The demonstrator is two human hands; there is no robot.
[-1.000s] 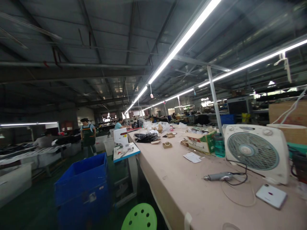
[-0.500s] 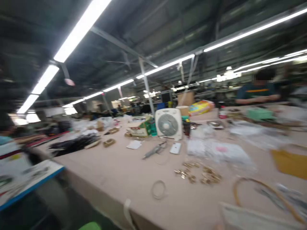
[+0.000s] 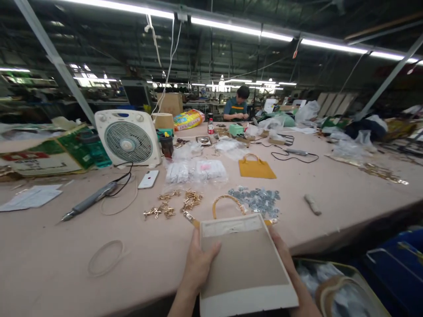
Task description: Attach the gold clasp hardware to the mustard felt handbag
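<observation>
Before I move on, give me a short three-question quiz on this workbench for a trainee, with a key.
1. Multiple choice: what are the left hand and right hand holding?
A) a mustard-yellow handbag-shaped piece
B) a flat beige-and-white panel
C) a coil of thin pale cord

2. True or false: in this view, the small silver-grey metal pieces lie to the right of the brass-coloured metal fittings.

3. Short answer: which flat electronic device lies near the front of the white plastic box fan, to the right of the grey pen-shaped tool?

Key: 1. B. 2. True. 3. The white smartphone.
</observation>
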